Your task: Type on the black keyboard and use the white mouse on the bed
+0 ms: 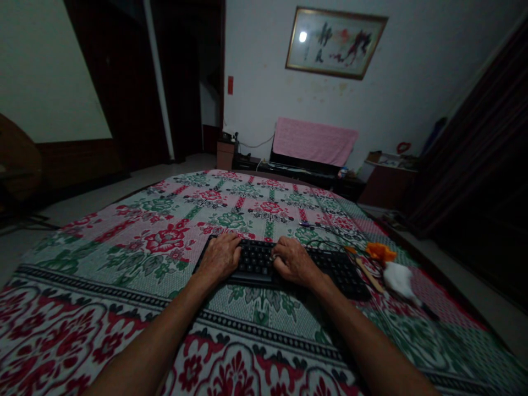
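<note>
A black computer keyboard point(256, 261) lies flat on the floral cloth, keys up, in front of me. My left hand point(220, 256) rests over its left end, fingers stretched toward the far edge and thumb near the keys. On the right half, my right hand point(291, 261) lies over the keys with its fingers bent and drawn together. Whether anything small is between those fingers is hidden. The number keys point(342, 272) show to the right of that hand. A thin cable point(325, 231) loops behind the keyboard.
Right of the keyboard lie an orange cloth point(380, 252), a flat wooden stick point(370, 275) and a white, fluffy-looking bundle point(399, 280) with a dark handle-like end. The patterned cloth point(144, 264) covers a wide surface. A pink towel point(315, 140) hangs beyond, by the wall.
</note>
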